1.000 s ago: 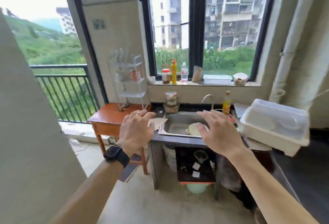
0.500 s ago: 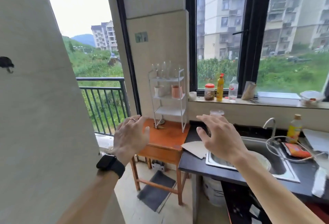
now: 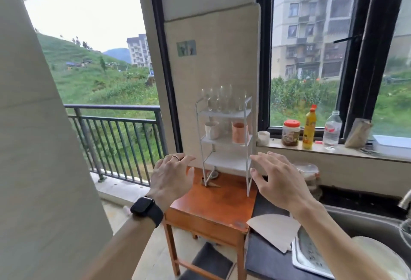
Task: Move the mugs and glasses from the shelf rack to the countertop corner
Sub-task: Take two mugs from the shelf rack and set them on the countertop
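A white three-tier shelf rack [image 3: 247, 146] stands on a small orange wooden table [image 3: 213, 202]. Several clear glasses [image 3: 219, 99] stand on its top tier. On the middle tier sit a white mug [image 3: 211, 130] and a pink mug [image 3: 239, 132]. The bottom tier looks bare. My left hand [image 3: 171, 177], with a ring and a black watch, hovers open in front of the rack's lower left. My right hand [image 3: 280, 182] hovers open at the rack's lower right. Neither touches anything. The dark countertop [image 3: 264, 257] begins right of the table.
A beige paper sheet [image 3: 273, 233] lies on the countertop beside the sink [image 3: 360, 230]. On the window sill stand a small white cup [image 3: 263, 138], a red-lidded jar [image 3: 290, 133], a yellow bottle [image 3: 309, 129] and a clear bottle [image 3: 332, 129]. A balcony railing [image 3: 115, 137] is at left.
The view has closed in on the rack and swung left, so the rack now sits centred between my hands. Both hands stay open and empty.
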